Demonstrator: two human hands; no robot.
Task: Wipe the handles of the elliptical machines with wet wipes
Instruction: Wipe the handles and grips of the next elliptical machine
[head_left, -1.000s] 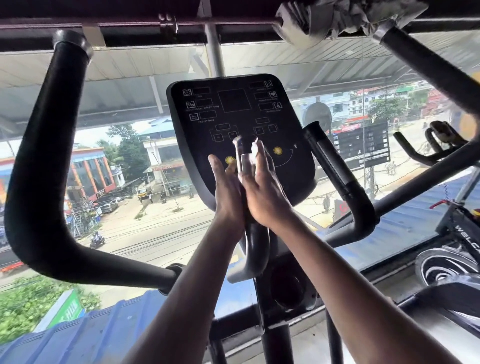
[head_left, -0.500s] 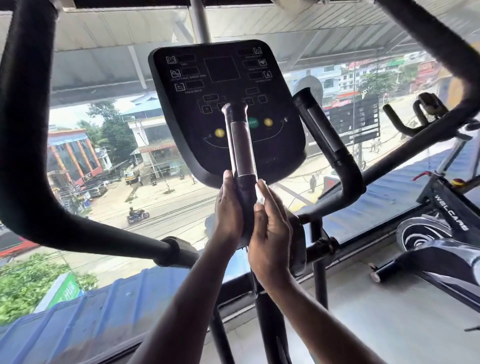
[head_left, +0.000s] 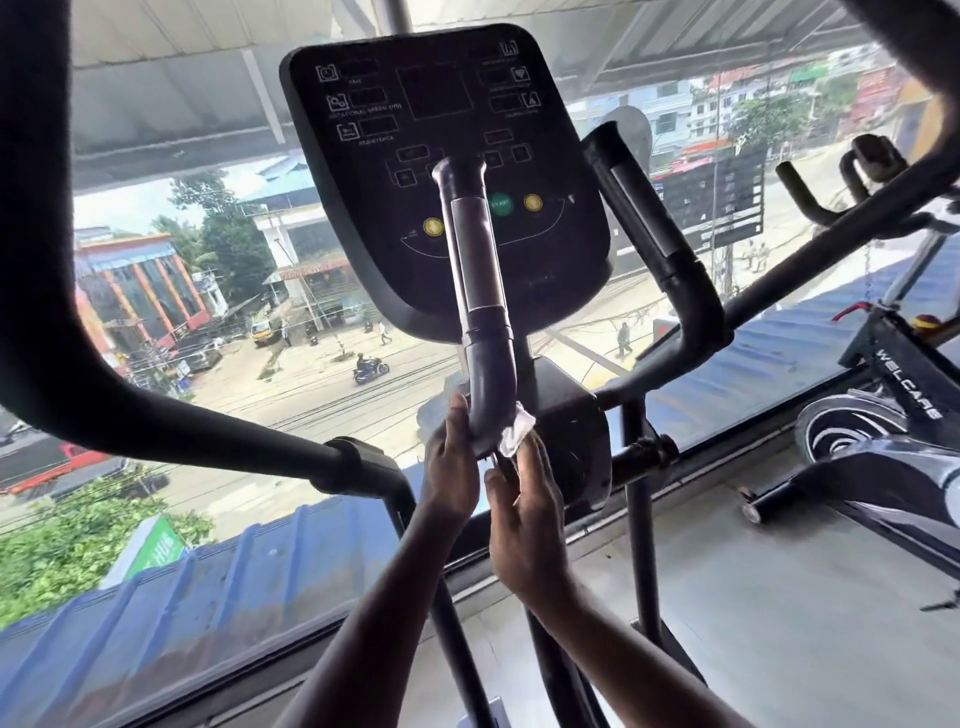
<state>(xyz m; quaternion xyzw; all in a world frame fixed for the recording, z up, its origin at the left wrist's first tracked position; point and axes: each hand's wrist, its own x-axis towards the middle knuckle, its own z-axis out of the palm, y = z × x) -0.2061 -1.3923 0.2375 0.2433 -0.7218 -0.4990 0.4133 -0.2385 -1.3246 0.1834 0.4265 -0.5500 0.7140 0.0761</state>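
- Both hands are seen lower on the short grip handle (head_left: 485, 332) than half a second ago, down at its curved bottom end, and more of the handle is now bared above them.
- Against the left side of that bend the left hand (head_left: 451, 460) is laid, with the fingers pointed up along it.
- Against the right side the right hand (head_left: 524, 499) is held, fingers mostly straight, and the white wet wipe (head_left: 516, 434) is pressed to the handle by the fingertips.
- Only a crumpled bit of the wipe can be seen above the right hand; the rest is hidden.
- The two hands are kept close together, one on each side of the handle, and it cannot be told if they touch each other.
- A shiny grey band is seen on the handle's upper part.
- Behind the handle, the black console (head_left: 441, 171) of the elliptical machine is seen, with yellow and green buttons.
- A second short grip handle (head_left: 654, 244) is set to the right of the console.
- A thick black moving arm handle (head_left: 104, 374) is curved across the left side.
- An exercise bike (head_left: 893, 415) is stood on the floor at the far right.
- Through the big window (head_left: 234, 312) a road, buildings and a motorbike are seen below.
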